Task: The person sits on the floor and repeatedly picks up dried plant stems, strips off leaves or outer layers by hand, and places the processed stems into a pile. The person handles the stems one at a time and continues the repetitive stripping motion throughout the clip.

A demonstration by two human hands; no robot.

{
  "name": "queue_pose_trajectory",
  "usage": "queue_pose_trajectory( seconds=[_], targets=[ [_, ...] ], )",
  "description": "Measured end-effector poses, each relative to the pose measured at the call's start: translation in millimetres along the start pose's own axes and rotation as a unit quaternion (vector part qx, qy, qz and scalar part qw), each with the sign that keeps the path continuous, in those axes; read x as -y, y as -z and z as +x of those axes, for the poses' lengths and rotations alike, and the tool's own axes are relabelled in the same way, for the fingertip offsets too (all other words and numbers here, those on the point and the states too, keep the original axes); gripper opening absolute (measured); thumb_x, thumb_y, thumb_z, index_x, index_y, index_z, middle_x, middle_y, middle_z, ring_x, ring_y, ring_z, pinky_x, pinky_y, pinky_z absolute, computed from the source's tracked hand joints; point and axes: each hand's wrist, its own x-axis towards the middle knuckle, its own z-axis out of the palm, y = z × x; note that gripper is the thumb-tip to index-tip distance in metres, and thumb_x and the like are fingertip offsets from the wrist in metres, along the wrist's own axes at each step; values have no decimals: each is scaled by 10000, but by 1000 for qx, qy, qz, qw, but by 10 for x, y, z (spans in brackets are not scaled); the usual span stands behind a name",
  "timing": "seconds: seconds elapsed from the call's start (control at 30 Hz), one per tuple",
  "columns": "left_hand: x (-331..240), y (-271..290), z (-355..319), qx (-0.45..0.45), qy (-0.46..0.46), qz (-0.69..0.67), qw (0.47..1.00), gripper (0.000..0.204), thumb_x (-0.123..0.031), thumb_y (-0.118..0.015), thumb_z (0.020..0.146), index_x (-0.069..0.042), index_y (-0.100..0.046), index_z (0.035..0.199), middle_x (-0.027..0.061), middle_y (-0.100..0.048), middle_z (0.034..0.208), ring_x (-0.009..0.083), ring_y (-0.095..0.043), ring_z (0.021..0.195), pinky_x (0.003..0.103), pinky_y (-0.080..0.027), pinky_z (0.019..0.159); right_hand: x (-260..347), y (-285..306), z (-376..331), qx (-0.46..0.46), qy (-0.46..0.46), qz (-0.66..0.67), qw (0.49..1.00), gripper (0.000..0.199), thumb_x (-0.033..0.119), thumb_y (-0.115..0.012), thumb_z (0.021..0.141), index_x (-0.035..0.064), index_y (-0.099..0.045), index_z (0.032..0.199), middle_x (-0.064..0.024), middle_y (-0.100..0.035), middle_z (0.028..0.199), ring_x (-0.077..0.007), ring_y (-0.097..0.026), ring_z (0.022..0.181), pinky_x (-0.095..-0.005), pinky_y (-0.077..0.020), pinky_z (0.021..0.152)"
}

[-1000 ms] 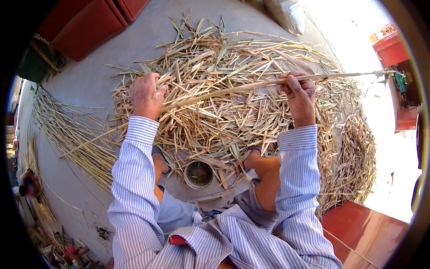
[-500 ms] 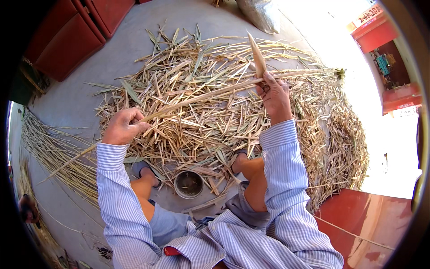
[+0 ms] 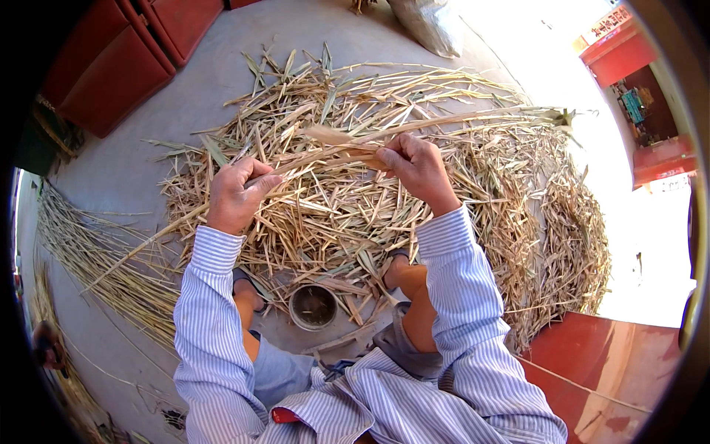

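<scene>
My left hand (image 3: pixel 241 194) is closed round a long, pale dry stalk (image 3: pixel 166 234). From there the stalk slants down to the lower left and up to the far right, crossing above a heap of dry husks (image 3: pixel 333 196). Between thumb and fingers, my right hand (image 3: pixel 420 170) pinches a tan leaf sheath (image 3: pixel 327 135) close against the stalk. The sheath's broad end is blurred and points left. Whether the sheath is still joined to the stalk I cannot tell.
A round metal pot (image 3: pixel 312 306) stands between my feet. Bundled thin stalks (image 3: pixel 96 255) lie at the left. Red upholstered seats (image 3: pixel 111 66) are far left, a pale sack (image 3: pixel 429 26) at the back, a red panel (image 3: pixel 592 362) at lower right.
My left hand has moved right and slightly up with the stalk. My right hand has come left and down; the sheath, upright before, now points left along the stalk.
</scene>
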Motion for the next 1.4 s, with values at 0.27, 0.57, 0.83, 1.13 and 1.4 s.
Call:
queue_pose_trajectory(
  seconds=[0.27, 0.57, 0.83, 1.13, 1.4],
  targets=[
    [-8, 36, 85, -32, -41, 39, 998, 175, -130, -774, 790, -13, -647, 819, 73, -664, 682, 127, -596, 584, 275, -468, 558, -508, 331, -76, 47, -133, -408, 902, 312, 287, -700, 781, 128, -677, 1048, -117, -690, 990, -307, -652, 950, -436, -514, 739],
    [78, -118, 39, 46, -29, 67, 996, 225, -186, -777, 769, -11, -642, 813, 111, -650, 671, 186, -605, 580, 319, -453, 570, 116, -124, 53, -38, -154, 355, 921, 244, 244, -706, 886, 38, -610, 975, -103, -701, 904, -175, -698, 779, -231, -566, 658],
    [-99, -345, 70, 103, 51, -104, 988, 212, -215, -745, 836, -13, -693, 878, 55, -645, 722, 106, -566, 626, 281, -450, 579, 194, -272, -35, 9, -80, 442, 893, 212, 169, -697, 888, 14, -623, 1011, -99, -700, 954, -172, -693, 869, -250, -575, 742],
    [-95, -385, 65, 52, 117, -196, 972, 195, -137, -782, 798, 3, -662, 862, 73, -693, 800, 111, -634, 703, 241, -515, 648, 221, -204, -66, 3, -97, 400, 911, 173, 133, -664, 904, 1, -624, 1007, -139, -700, 983, -216, -705, 884, -264, -600, 725],
    [160, 373, 143, -193, 88, -358, 909, 205, -194, -753, 843, -33, -627, 861, 51, -663, 742, 102, -597, 638, 203, -496, 597, -66, -57, -98, -37, -164, 366, 915, 199, 129, -646, 913, -4, -594, 1052, -139, -705, 961, -203, -708, 876, -248, -601, 713]
  ],
)
